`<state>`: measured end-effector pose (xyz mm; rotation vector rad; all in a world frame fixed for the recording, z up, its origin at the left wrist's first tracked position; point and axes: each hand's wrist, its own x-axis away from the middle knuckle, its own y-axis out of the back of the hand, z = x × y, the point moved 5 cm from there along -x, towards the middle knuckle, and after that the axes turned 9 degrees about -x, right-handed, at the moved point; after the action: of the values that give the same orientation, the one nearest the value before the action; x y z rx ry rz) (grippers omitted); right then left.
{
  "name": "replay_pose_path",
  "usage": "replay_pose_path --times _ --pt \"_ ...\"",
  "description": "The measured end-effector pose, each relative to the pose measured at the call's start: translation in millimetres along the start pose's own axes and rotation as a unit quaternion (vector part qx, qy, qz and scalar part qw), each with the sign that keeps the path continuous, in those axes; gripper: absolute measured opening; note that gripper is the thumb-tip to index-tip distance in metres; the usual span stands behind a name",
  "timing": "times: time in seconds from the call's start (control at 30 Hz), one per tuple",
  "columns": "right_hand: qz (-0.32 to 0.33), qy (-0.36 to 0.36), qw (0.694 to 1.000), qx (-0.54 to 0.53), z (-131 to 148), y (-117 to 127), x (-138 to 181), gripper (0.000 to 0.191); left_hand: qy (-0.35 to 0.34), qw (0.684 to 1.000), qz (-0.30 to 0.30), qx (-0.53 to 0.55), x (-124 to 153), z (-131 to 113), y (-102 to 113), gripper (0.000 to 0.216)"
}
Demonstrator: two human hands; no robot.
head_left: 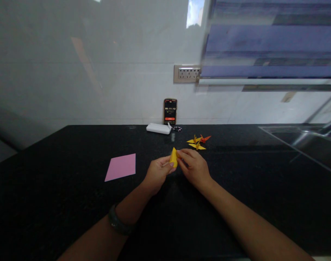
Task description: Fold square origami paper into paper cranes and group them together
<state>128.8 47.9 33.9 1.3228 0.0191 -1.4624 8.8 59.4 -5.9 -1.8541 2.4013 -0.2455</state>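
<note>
A piece of folded yellow origami paper [173,158] is held up between both hands above the black countertop, its narrow point upward. My left hand [158,172] pinches its lower left side with thumb and fingers. On the other side, the fingertips of my right hand [194,165] are closed on its right edge. Just beyond the right hand lie several small folded paper cranes: yellow cranes [198,145] and an orange-red crane [205,139]. A flat pink paper sheet [121,166] lies to the left of my left hand.
A phone [170,111] showing a timer leans on the tiled wall. In front of it lie a white power bank [158,128] with a dark strap and a small clear piece [173,137]. A sink [309,139] is set into the countertop [73,203] at the right.
</note>
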Motion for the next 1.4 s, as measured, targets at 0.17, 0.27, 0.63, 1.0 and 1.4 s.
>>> replay_pose_path --times 0.17,0.27,0.63,1.0,1.4 --pt "0.005 0.0 1.0 -0.005 1 0 0 0.026 0.003 1.0 0.0 -0.003 0 0 0 0.038" --pt "0.002 0.002 1.0 -0.008 1 0 0 0.025 0.004 1.0 0.001 -0.002 0 0 0 0.037" --pt "-0.003 0.015 1.0 -0.001 2 1 0 0.022 0.004 1.0 -0.003 0.001 -1 1 1 0.037" --pt "-0.017 -0.039 0.996 -0.082 -3 0 -1 0.009 0.004 1.0 -0.017 -0.026 1 -2 0 0.036" --pt "0.006 -0.159 0.962 -0.222 -21 -10 3 0.006 0.003 0.999 -0.04 -0.016 -1 -2 1 0.038"
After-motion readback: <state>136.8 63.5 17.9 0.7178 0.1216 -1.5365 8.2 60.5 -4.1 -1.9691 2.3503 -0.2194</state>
